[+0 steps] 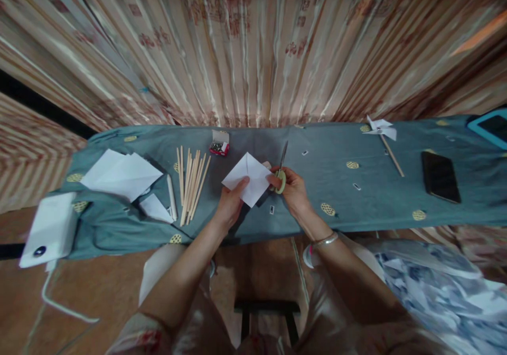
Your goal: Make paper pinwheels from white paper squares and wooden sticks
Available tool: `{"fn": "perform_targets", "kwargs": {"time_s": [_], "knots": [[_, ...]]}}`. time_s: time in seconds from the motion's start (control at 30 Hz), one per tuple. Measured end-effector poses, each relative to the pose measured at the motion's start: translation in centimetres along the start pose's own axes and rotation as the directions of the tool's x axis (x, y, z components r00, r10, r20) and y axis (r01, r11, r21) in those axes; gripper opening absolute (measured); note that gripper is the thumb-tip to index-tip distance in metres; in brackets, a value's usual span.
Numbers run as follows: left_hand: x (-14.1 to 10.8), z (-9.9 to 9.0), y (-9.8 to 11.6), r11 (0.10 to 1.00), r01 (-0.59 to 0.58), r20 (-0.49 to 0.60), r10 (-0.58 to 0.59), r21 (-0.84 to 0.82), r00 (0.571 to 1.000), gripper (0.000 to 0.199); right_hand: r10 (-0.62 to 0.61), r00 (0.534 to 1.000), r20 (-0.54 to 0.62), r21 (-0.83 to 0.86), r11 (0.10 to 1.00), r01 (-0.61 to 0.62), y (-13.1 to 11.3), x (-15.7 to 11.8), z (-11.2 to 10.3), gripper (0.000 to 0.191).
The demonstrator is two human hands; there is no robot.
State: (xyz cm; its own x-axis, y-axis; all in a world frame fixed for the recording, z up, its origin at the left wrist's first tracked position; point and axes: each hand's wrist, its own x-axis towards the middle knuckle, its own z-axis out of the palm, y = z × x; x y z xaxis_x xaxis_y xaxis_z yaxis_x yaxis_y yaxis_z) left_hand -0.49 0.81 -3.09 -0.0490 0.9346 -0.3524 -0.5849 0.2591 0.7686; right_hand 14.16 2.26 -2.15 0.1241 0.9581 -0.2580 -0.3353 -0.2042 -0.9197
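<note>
Paper square point(256, 179), white, smooth and creased into a diamond outline, is pinched by the left hand point(230, 205) and right hand point(293, 188); the latter also grips round-handled, metal-bladed scissors point(281, 182).

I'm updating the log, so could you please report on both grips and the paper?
Left grip holding white paper. Right grip holding scissors at paper's right corner, blades pointing away. Open box, wooden sticks nearby, apart from paper.

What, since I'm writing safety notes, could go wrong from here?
The scissors in the right hand sit close to the white paper square, so they might nick it. The small metal pieces could spill if a hand bumps their open box, which stands near the paper.
</note>
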Motion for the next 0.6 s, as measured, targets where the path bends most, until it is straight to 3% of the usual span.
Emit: {"fn": "perform_targets", "kwargs": {"time_s": [0.37, 0.6], "knots": [[-0.5, -0.8, 1.2, 1.000, -0.023, -0.042, 0.023, 0.004, 0.999, 0.041, -0.026, 0.999, 0.034, -0.036, 0.999, 0.027, 0.2, -0.1, -1.1, 0.046], [-1.3, -0.1, 2.7, 0.999, -0.050, -0.098, 0.050, 0.000, 0.994, 0.040, -0.006, 0.994, 0.106, -0.111, 0.994, 0.018, 0.1, -1.1, -1.9, 0.051]]}}
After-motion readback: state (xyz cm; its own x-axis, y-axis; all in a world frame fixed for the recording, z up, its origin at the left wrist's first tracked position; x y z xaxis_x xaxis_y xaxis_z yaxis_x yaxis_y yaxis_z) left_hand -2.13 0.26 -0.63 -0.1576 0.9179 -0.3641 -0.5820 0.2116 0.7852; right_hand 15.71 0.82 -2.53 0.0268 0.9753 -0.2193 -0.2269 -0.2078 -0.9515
